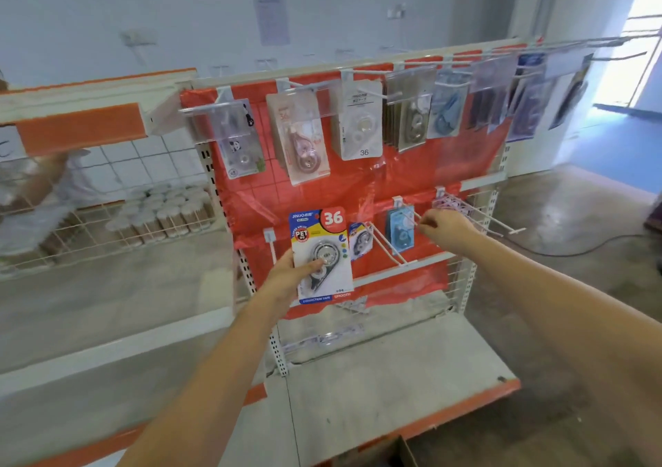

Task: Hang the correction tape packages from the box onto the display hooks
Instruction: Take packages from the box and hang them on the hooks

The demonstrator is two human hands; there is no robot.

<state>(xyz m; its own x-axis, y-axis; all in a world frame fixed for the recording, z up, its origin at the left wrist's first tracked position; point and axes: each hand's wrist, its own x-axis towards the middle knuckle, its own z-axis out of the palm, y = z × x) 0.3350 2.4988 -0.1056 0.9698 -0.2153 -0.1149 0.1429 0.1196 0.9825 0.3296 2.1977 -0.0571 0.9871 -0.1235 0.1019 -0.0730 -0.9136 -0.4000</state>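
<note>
My left hand (290, 273) grips a correction tape package (322, 255) with a blue, yellow and red "36" card, held upright in front of the lower row of the red display panel (465, 158). My right hand (444, 226) is further right, its fingers pinching the front end of a white display hook (415, 221) that carries a light blue package (399, 232). Another package like mine (359, 239) hangs on the hook (388, 244) just left of it. The box (401, 452) shows only as a brown corner at the bottom edge.
The upper hooks hold several other tape packages (361, 122). An empty long hook (480, 216) juts out to the right of my right hand. The grey base shelf (376, 366) lies below. A wire basket of jars (161, 216) stands on the left, where a person (32, 194) is.
</note>
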